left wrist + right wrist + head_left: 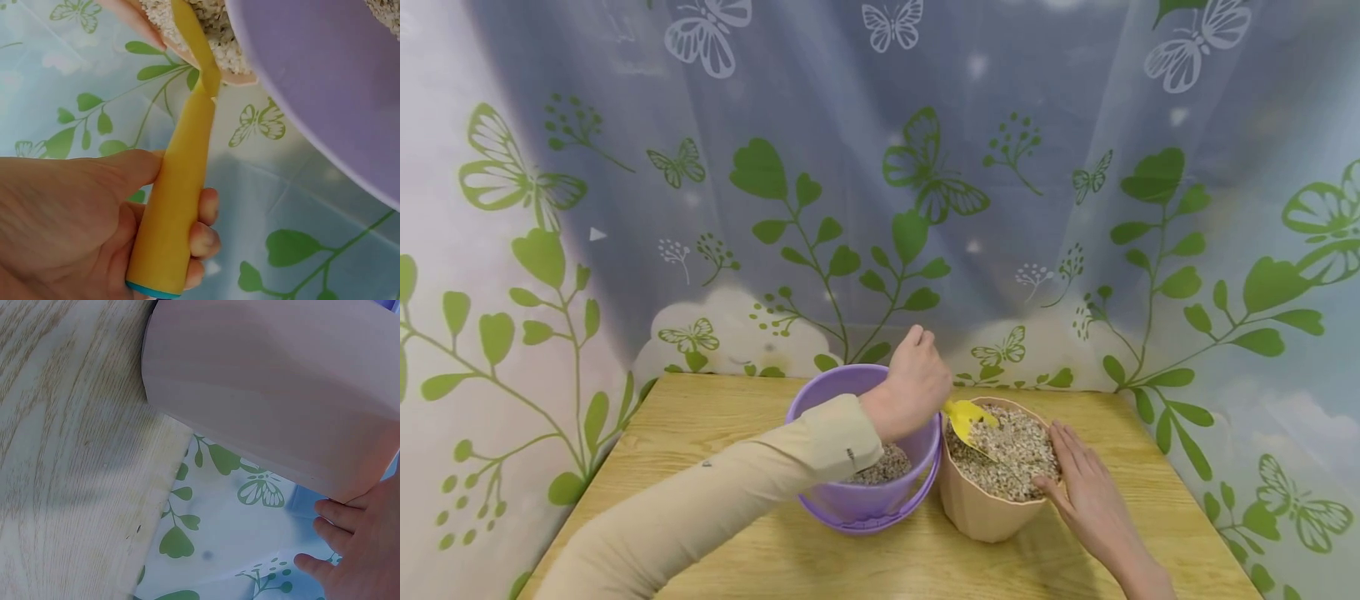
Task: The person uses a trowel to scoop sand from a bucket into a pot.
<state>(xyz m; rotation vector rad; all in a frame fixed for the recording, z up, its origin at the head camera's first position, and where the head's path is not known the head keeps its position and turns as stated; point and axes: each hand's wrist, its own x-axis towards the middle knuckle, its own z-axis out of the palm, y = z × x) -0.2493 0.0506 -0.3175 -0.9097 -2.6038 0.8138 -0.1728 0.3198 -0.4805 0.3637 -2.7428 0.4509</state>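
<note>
My left hand (916, 385) grips the yellow handle of a toy shovel (172, 206), its fingers wrapped round it in the left wrist view. The shovel's yellow blade (968, 419) is at the left side of the beige pot (988, 508), over and partly in the coarse grainy mix (1018, 454) that fills it nearly to the rim. On the pot's right side rests my right hand (1093, 492), fingers extended along the rim and wall. Touching or very near the pot on its left stands a purple bucket (861, 504), with some grainy mix (886, 467) low inside; my left forearm covers part of it.
Both containers stand on a light wooden table (715, 550). The bucket's purple handle (917, 500) hangs down at its front right. Behind and beside the table hangs a curtain (820, 100) printed with leaves and butterflies.
</note>
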